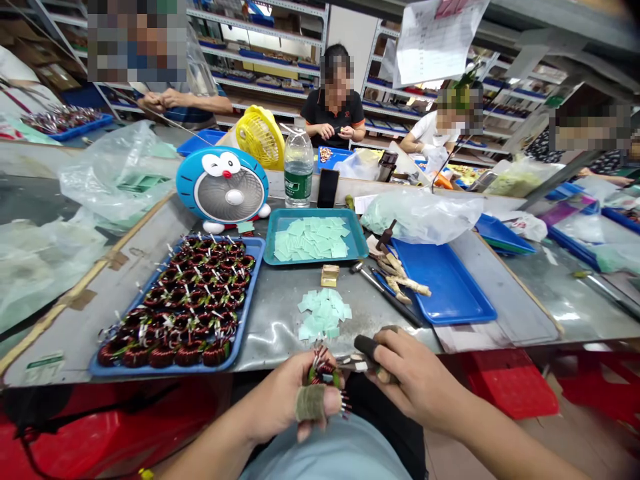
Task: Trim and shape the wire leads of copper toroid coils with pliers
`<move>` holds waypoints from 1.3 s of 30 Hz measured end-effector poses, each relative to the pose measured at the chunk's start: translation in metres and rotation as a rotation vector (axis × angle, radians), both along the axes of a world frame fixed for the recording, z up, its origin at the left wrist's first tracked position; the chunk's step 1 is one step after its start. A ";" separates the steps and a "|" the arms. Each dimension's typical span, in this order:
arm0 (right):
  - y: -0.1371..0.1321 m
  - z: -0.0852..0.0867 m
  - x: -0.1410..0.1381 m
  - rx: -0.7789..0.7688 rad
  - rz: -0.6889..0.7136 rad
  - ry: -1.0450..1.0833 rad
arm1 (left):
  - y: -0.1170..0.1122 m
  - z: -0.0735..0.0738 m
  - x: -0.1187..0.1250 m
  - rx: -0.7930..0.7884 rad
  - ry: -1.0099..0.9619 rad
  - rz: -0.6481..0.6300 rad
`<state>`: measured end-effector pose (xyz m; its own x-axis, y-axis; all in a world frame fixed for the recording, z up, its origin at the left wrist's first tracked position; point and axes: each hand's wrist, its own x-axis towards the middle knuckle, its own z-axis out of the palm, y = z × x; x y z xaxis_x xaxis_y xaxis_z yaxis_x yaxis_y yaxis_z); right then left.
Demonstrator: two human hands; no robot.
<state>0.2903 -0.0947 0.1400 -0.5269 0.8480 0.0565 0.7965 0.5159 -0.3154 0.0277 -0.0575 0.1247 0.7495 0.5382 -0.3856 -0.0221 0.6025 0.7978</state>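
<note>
grey metal surface (273, 300): just off its near edge, the left hand (293, 397) grips a dark-red wire-wound ring coil (326, 371), probably stiff, dense, best held by its rim; whether the right hand (407, 373) holds anything is unclear.

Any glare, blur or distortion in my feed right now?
Head view: bright glare streaks the metal table; head view: the side shelves lean outward, as with a wide lens; head view: the far right edge looks smeared, while the coil in the left hand reads fairly clearly.
</note>
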 end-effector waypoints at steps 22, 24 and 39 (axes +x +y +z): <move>-0.021 -0.005 0.014 -0.059 -0.110 0.140 | 0.007 0.010 0.004 0.287 0.078 -0.104; -0.029 -0.009 0.005 -0.099 -0.164 0.183 | 0.007 0.010 0.004 0.339 0.119 -0.084; -0.045 -0.019 -0.008 0.096 -0.236 0.087 | -0.004 0.021 0.014 0.630 0.505 -0.010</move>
